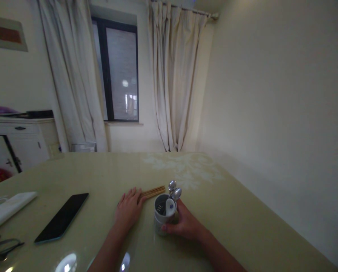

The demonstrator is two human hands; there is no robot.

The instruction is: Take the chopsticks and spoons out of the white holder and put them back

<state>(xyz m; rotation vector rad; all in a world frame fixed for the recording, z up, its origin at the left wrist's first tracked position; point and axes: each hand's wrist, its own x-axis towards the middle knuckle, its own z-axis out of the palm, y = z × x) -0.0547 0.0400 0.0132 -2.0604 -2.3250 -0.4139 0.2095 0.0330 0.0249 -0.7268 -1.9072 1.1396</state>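
Head view: steady the cup [161, 218] in your right hand's [188, 223] curled fingers, your left hand's [129, 208] slightly spread at the chopsticks [154, 192].

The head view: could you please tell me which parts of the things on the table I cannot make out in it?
All in the head view:
- Lower ends of the metal spoons: hidden inside the cup by its wall.
- Left end of the thin sticks: hidden by the left hand; their number is too fine to count.
- Far side of the cup: hidden from this angle.
- White flat object: cut off by the left edge.
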